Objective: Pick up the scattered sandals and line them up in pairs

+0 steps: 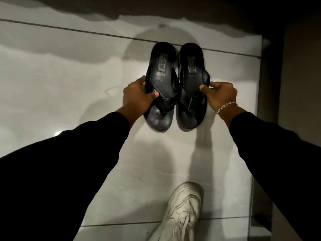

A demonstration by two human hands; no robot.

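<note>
Two black thong sandals lie side by side on the pale tiled floor, toes toward me and heels away. My left hand (137, 97) grips the left sandal (160, 73) at its outer edge, thumb over the strap. The right sandal (191, 70) is held at its outer edge by my right hand (219, 95), which pinches the rim between thumb and fingers. A silver chain bracelet sits on my right wrist. Both sandals are parallel and almost touching. I cannot tell whether they rest on the floor or hang just above it.
My white sneaker (182, 213) stands on the tile at the bottom centre. A dark wall or door frame (271, 84) runs down the right side. Grout lines cross the floor behind the sandals and near my foot. Shadow covers the far floor.
</note>
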